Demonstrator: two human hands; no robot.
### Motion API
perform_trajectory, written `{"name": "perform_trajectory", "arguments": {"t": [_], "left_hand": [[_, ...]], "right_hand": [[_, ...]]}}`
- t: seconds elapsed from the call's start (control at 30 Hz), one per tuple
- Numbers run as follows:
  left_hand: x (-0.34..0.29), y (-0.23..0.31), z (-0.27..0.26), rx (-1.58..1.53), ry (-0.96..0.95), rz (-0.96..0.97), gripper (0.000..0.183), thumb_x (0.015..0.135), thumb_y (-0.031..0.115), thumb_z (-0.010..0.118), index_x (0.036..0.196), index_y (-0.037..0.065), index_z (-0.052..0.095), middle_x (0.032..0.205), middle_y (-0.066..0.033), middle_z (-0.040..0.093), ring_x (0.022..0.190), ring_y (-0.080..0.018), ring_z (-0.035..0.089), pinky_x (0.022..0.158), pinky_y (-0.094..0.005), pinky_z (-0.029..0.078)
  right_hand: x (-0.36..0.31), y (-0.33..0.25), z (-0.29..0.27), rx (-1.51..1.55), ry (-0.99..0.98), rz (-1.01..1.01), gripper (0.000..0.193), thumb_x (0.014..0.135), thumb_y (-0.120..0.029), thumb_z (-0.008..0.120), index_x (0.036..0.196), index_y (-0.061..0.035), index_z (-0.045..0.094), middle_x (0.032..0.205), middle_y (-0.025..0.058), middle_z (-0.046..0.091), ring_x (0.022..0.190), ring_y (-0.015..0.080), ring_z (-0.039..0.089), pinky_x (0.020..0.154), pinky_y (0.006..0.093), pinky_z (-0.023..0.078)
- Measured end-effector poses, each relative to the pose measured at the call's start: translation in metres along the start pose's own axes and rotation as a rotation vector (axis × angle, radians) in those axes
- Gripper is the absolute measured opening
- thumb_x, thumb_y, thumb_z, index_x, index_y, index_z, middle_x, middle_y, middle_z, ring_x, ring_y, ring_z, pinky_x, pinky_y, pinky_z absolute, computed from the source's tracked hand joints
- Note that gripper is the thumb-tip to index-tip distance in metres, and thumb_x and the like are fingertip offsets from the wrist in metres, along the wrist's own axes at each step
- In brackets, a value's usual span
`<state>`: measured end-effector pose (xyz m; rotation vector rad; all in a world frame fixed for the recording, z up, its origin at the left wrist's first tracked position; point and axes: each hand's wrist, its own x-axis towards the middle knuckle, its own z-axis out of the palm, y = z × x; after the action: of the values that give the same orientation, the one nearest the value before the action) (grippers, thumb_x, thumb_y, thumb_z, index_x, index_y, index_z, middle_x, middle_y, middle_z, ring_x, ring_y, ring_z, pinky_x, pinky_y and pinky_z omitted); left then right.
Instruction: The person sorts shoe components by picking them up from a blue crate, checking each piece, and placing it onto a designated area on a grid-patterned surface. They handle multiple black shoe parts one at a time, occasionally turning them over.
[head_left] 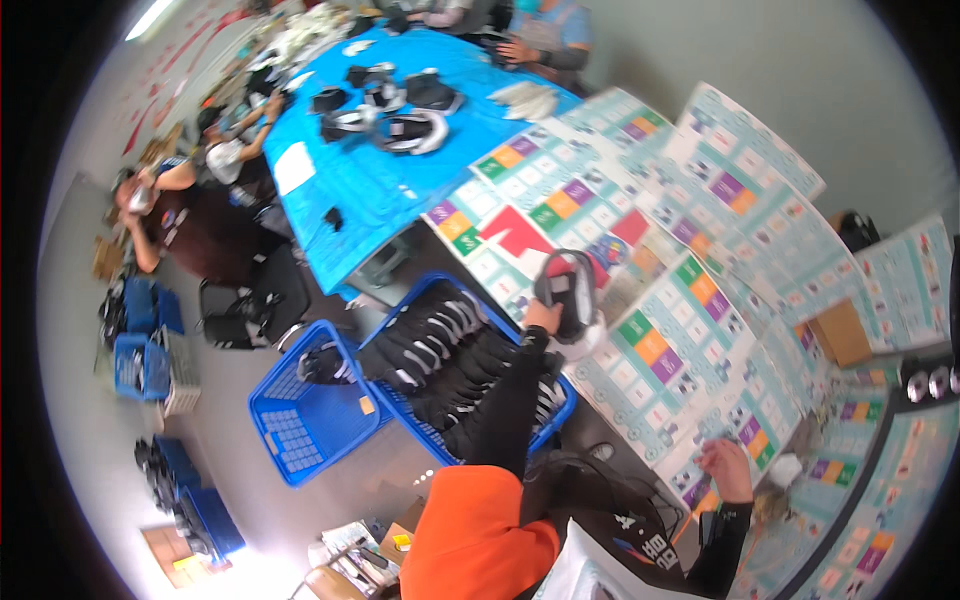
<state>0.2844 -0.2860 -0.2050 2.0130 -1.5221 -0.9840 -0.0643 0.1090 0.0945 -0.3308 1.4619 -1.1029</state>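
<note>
A person in black sleeves and an orange top is working at a table (800,560) papered with printed sheets. Nearest the camera, the right hand (728,465) is resting on the chart-covered tabletop, its fingers curled loosely and holding nothing that can be made out; a small white object (786,470) is lying just beside it. The left hand (545,315) is reaching out over the table edge, its fingers closing around a black-and-grey headset (567,290) that is sitting on the sheets. Below that arm, a blue plastic crate (470,370) is standing packed with rows of similar black headsets, while a 2nd blue crate (300,415) beside it is holding only 1 or 2, suggesting most of the batch is waiting to be handled. The large poster sheets (690,300) are showing pale grids with green, orange and purple squares and some red blocks; a brown cardboard box (840,332) is sitting on them to the right. Farther off, more headsets (400,110) are lying on a bright blue tablecloth (360,190), beside a white paper sheet (293,166), where other seated people are working.
</note>
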Motion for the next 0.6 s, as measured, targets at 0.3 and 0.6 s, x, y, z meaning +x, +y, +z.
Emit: {"name": "perform_trajectory", "arguments": {"t": [0.3, 0.6], "left_hand": [[-0.114, 0.084, -0.058, -0.103, 0.116, 0.376, 0.025, 0.092, 0.021, 0.059, 0.11, 0.004, 0.058, 0.098, -0.024, 0.067, 0.089, -0.0474, 0.065, 0.079, -0.057, 0.052], [-0.307, 0.162, -0.105, -0.069, -0.229, 0.687, 0.033, 0.095, 0.022, 0.063, 0.122, 0.005, 0.057, 0.112, -0.0224, 0.059, 0.098, -0.0452, 0.064, 0.082, -0.0527, 0.052]], "right_hand": [[0.034, -0.014, 0.031, -0.323, -0.017, -0.075, 0.023, 0.105, -0.021, 0.058, 0.115, -0.0001, 0.062, 0.083, 0.0074, 0.069, 0.079, 0.0186, 0.07, 0.074, 0.0319, 0.056], [0.072, -0.054, 0.093, -0.729, 0.028, -0.825, 0.055, 0.099, -0.005, 0.06, 0.15, 0.0009, 0.042, 0.146, 0.022, 0.053, 0.133, 0.033, 0.054, 0.107, 0.038, 0.044]]}}
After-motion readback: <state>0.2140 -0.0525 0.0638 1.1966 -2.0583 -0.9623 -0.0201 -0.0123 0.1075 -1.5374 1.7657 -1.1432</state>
